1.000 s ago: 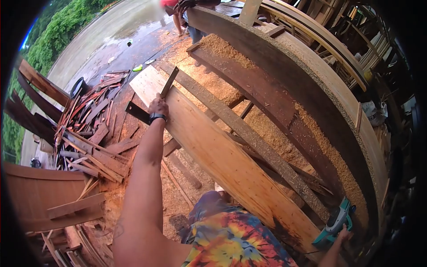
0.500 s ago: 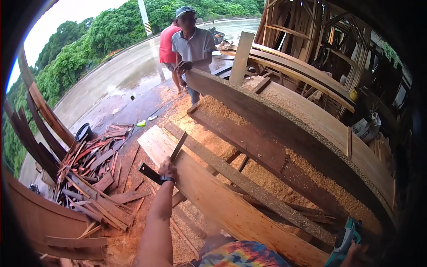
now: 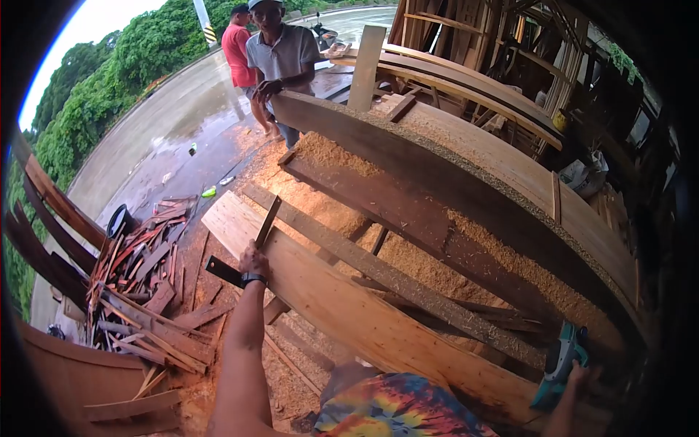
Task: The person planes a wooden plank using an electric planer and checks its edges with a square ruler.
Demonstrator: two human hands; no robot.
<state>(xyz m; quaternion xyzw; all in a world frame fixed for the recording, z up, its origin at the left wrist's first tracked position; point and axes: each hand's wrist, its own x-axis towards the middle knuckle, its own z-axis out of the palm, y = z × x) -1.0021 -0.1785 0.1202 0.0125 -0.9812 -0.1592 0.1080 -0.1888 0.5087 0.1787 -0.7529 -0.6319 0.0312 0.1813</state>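
Observation:
My left hand (image 3: 253, 264) is closed around a dark L-shaped carpenter's square (image 3: 268, 221), near the far end of a pale plank (image 3: 342, 306). One arm of the square lies across the plank, while the other sticks out past its left edge. At the lower right, my right hand (image 3: 578, 374) grips a teal and grey power planer (image 3: 559, 365) by its handle. The planer is at the near end of the plank; whether its sole touches the wood I cannot tell. Parallel to the plank runs a narrow, dusty board (image 3: 393, 280).
A person (image 3: 282, 54) rests a hand on the end of a long dark board (image 3: 408, 153) standing on edge. Behind is another person in red (image 3: 237, 47). Scrap wood (image 3: 149, 269) is heaped at left beside a black bucket (image 3: 120, 220). Shavings (image 3: 335, 156) cover boards and ground.
The whole view has shifted, so the scene sits further left and higher. The planer shows more fully now. My left hand keeps its hold on the square.

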